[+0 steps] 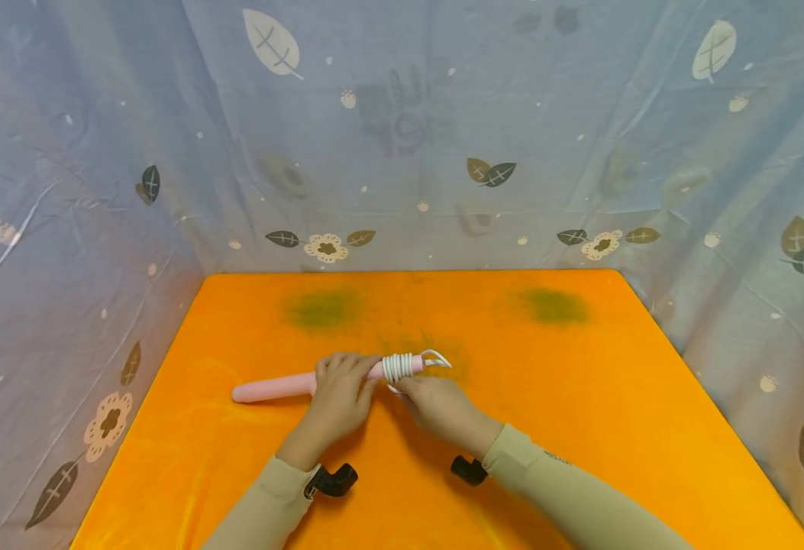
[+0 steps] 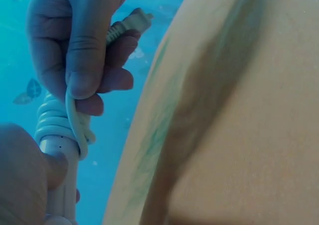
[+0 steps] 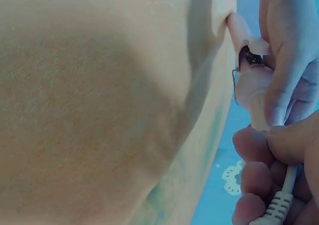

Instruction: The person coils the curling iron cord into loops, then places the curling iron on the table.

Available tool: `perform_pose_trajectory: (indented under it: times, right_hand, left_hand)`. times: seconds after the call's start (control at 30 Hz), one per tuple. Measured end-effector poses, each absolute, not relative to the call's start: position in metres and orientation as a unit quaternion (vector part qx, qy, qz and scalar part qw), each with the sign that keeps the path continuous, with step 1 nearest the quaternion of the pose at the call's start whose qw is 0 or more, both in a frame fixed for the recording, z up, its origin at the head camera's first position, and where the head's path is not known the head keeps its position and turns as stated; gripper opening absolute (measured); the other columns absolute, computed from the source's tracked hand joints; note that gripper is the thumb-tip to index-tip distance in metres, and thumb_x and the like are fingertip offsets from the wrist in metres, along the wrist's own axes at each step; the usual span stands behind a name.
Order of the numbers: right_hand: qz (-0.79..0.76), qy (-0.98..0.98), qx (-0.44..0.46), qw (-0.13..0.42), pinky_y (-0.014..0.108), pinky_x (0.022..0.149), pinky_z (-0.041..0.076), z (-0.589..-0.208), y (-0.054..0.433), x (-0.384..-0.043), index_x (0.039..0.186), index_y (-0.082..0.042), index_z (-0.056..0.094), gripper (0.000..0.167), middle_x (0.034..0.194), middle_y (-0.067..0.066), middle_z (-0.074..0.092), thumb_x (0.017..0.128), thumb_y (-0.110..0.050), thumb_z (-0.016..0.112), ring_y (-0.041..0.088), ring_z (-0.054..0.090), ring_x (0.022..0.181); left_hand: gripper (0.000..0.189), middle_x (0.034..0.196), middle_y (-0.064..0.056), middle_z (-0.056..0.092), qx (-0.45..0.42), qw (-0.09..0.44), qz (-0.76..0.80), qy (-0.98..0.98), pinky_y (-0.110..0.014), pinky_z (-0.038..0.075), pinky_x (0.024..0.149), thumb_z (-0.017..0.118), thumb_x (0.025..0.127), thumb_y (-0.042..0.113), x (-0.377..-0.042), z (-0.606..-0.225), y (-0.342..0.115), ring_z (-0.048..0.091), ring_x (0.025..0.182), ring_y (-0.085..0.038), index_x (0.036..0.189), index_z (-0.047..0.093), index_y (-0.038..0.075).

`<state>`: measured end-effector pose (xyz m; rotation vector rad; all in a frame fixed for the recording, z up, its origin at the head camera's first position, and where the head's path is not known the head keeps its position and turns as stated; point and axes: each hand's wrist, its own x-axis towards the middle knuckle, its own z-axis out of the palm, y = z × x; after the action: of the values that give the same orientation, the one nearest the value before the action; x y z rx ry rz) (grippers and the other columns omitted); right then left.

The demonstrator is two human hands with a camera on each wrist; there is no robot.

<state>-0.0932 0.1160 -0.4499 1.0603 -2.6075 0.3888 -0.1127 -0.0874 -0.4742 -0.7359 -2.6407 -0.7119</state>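
Note:
A pink curling iron (image 1: 274,387) lies nearly level over the table, its barrel pointing left. White cord (image 1: 398,367) is wound in several turns around the handle's right end, and a loose loop sticks out past it. My left hand (image 1: 342,389) grips the handle just left of the coils. With thumb and fingers, my right hand (image 1: 443,405) pinches the cord's free end below the coils. The plug (image 2: 132,26) shows among the right fingers in the left wrist view. In the right wrist view, the iron's clamp lever (image 3: 258,46) and thin wire stand (image 3: 235,88) are visible.
An orange cloth covers the table (image 1: 546,397), with dark greenish patches near its back edge. A grey-blue curtain (image 1: 402,137) printed with leaves and flowers encloses the back and both sides. Black wrist devices (image 1: 336,480) sit under both sleeves.

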Motion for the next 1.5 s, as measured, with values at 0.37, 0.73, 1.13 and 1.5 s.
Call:
perform_pose_trajectory:
  times: [0.37,0.73,1.13,1.5]
  right_hand:
    - [-0.006,-0.893,0.404,0.197,0.027,0.056,0.045,-0.428,0.113,-0.093,0.072,-0.017,0.062,0.023,0.064,-0.005,0.059,0.086,-0.028,0.075,0.01,0.053,0.054]
    - [-0.103,-0.858,0.47,0.18,0.025,0.068,0.045,-0.396,0.12,-0.108,0.083,-0.017,0.068,0.008,0.075,-0.005,0.058,0.084,-0.018,0.077,0.012,0.055,0.072]
    - [0.146,-0.864,0.475,-0.08,0.018,0.068,0.046,-0.389,0.133,-0.141,0.086,-0.023,0.074,0.008,0.079,-0.018,0.058,0.086,-0.031,0.072,-0.002,0.053,0.071]
    - [0.363,-0.852,0.351,-0.14,0.031,0.079,0.05,-0.41,0.145,-0.142,0.1,-0.028,0.074,0.015,0.097,-0.019,0.067,0.092,-0.037,0.066,0.005,0.061,0.09]
  left_hand:
    - [0.031,0.11,-0.001,0.064,-0.287,0.147,-0.207,-0.924,-0.047,0.029,0.091,0.06,0.097,0.022,-0.11,-0.481,-0.088,0.05,0.106,-0.026,0.127,0.063,0.016]
    - [0.031,0.109,0.0,0.064,-0.319,0.149,-0.189,-0.917,-0.046,0.031,0.09,0.058,0.098,0.025,-0.109,-0.483,-0.088,0.05,0.104,-0.025,0.128,0.064,0.016]
    - [0.034,0.108,0.005,0.063,-0.399,0.077,-0.222,-0.886,-0.042,0.031,0.09,0.067,0.093,0.026,-0.098,-0.475,-0.094,0.048,0.104,-0.017,0.126,0.065,0.02]
    - [0.035,0.114,0.007,0.064,-0.399,0.107,-0.295,-0.862,-0.042,0.03,0.091,0.072,0.088,0.02,-0.099,-0.467,-0.1,0.049,0.107,-0.016,0.122,0.066,0.021]
